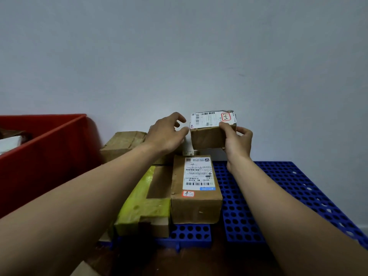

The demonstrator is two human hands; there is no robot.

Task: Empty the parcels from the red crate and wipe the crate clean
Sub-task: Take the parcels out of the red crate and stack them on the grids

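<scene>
The small parcel (209, 134), a brown cardboard box with a white shipping label (211, 119) on its top face, is held in the air close to the wall (179, 56), above the far end of the blue perforated mat (278, 186) and clear of it. The right hand (238, 142) grips it at its right end, thumb on the near top edge and fingers wrapped round the far side. The left hand (167, 134) is just beside the parcel's left edge with fingers spread and loosely bent, holding nothing; whether the thumb tip touches the corner cannot be told. Three parcels lie on the mat: a long labelled box (196, 188), a yellow-taped box (147, 202) touching its left side, and a plain box (123, 143) behind them, partly hidden by the left forearm. The red crate (49, 148) stands at the left; brown and white items (14, 139) show inside, so emptying is judged incomplete and wiping not begun. Handling assessment: one hand carries the parcel by one end, which suggests it is light. The cardboard looks stiff, with a dry surface unlikely to slip, though the walls appear slightly creased. The label's far edge looks torn and offers no hold. The soundest hold is judged to be across two opposite side faces, one hand at each end, for setting it down flat on bare mat.
</scene>
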